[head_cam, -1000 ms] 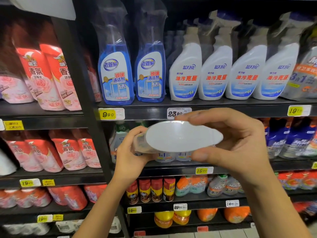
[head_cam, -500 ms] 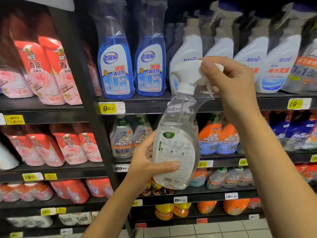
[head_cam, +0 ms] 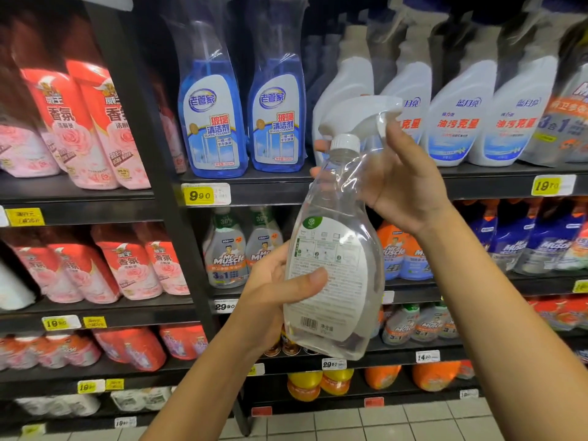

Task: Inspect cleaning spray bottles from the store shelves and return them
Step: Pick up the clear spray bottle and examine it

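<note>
Black store shelves (head_cam: pixel 280 194) packed with cleaners fill the view, a dark upright post (head_cam: pixel 149 148) dividing the bays; tiled floor (head_cam: pixel 381 421) shows below. The clear spray bottle (head_cam: pixel 337 256) is held in open air in front of the shelf edges, near-upright (leaning slightly right), its back label toward the camera; blue glass-cleaner bottles (head_cam: pixel 211 122) stand behind to its left, white spray bottles (head_cam: pixel 455 122) to its right. The left hand (head_cam: pixel 270 294) grips the lower body, thumb across the label; the right hand (head_cam: pixel 404 186) has its fingers (head_cam: pixel 318 144) curled round the neck under the white trigger head.
</note>
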